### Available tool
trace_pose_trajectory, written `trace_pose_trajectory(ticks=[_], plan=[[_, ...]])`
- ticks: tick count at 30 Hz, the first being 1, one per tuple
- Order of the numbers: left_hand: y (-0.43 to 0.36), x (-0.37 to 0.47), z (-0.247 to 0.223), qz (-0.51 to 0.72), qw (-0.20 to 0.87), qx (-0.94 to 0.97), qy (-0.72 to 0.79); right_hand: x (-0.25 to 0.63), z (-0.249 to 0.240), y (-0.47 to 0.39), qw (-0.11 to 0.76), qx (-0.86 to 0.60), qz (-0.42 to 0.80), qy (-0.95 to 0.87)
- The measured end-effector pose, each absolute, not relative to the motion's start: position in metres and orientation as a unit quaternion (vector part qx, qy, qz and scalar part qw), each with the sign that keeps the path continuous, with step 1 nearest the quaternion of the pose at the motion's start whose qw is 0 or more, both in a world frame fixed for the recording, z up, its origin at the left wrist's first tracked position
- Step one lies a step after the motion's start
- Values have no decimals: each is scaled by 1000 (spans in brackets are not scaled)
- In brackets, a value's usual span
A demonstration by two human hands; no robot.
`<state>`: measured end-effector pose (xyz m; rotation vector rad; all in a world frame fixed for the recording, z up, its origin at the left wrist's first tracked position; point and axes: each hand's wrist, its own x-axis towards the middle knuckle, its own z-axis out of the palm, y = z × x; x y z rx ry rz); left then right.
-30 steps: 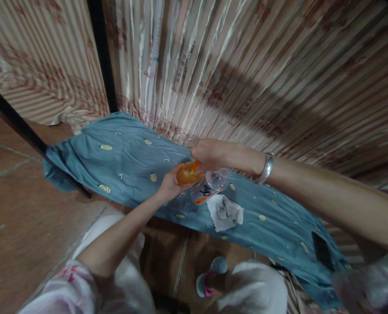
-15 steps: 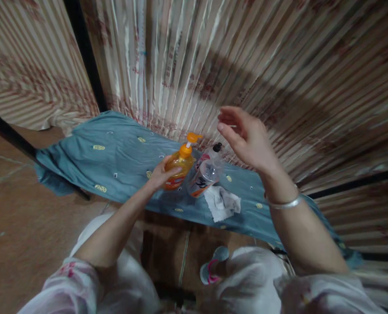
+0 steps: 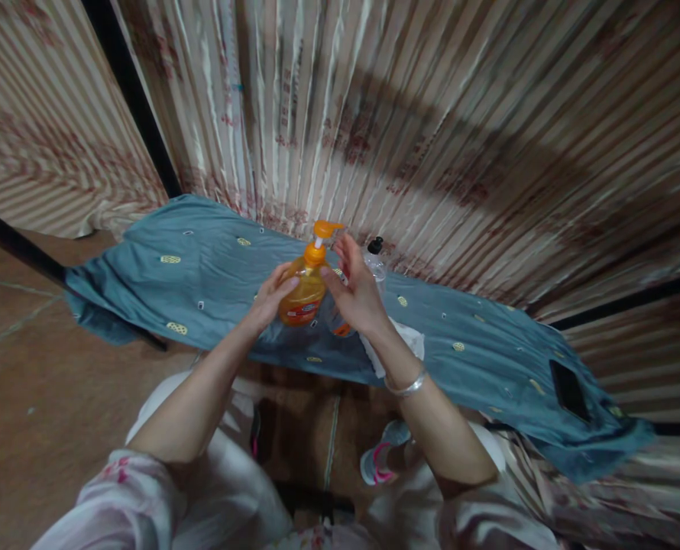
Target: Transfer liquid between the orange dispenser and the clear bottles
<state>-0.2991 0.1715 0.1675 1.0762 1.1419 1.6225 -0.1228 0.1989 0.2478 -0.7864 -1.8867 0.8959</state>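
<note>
An orange pump bottle (image 3: 304,294) stands upright on the blue cloth-covered surface, its spout pointing right. My left hand (image 3: 271,296) is wrapped round the bottle's left side. On its right side, my right hand (image 3: 356,286) has its fingers apart and curved, the thumb beside the bottle's shoulder; whether it touches is hard to tell. Behind my right hand, a clear bottle with a black cap (image 3: 375,263) is partly hidden. A crumpled white cloth (image 3: 406,344) lies under my right wrist.
A dark phone (image 3: 569,389) lies at the right end of the blue cloth (image 3: 219,275). Striped curtains (image 3: 294,114) hang close behind. Black frame bars (image 3: 131,99) stand at the left, and another (image 3: 632,300) runs at the right.
My right hand has come down and left, from above the clear bottle to beside the orange one. The phone now shows at the right. My left hand still holds the orange bottle.
</note>
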Motion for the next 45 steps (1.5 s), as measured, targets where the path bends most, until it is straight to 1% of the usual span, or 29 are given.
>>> trace_pose_trajectory(ticks=[4, 8, 11, 16, 22, 26, 29, 34, 40, 45], plan=[[171, -300, 164, 611, 409, 466, 492, -147, 235, 224, 464, -347, 384, -719], [175, -301, 156, 588, 376, 482, 529, -164, 230, 236, 465, -328, 400, -718], [179, -304, 150, 599, 367, 483, 522, -169, 229, 231, 468, -330, 378, -727], [184, -307, 145, 612, 354, 494, 507, -179, 228, 215, 516, -401, 314, -689], [188, -313, 140, 616, 342, 507, 496, -198, 229, 204, 536, -480, 300, -626], [189, -315, 139, 610, 327, 518, 503, -202, 227, 201, 529, -463, 270, -658], [188, -314, 141, 607, 334, 516, 504, -199, 225, 203, 514, -435, 258, -692], [184, -311, 146, 614, 353, 492, 507, -195, 224, 206, 506, -418, 285, -699], [182, -311, 147, 604, 370, 493, 506, -194, 229, 202, 509, -466, 329, -645], [182, -311, 147, 602, 366, 498, 505, -186, 233, 200, 499, -409, 317, -695]])
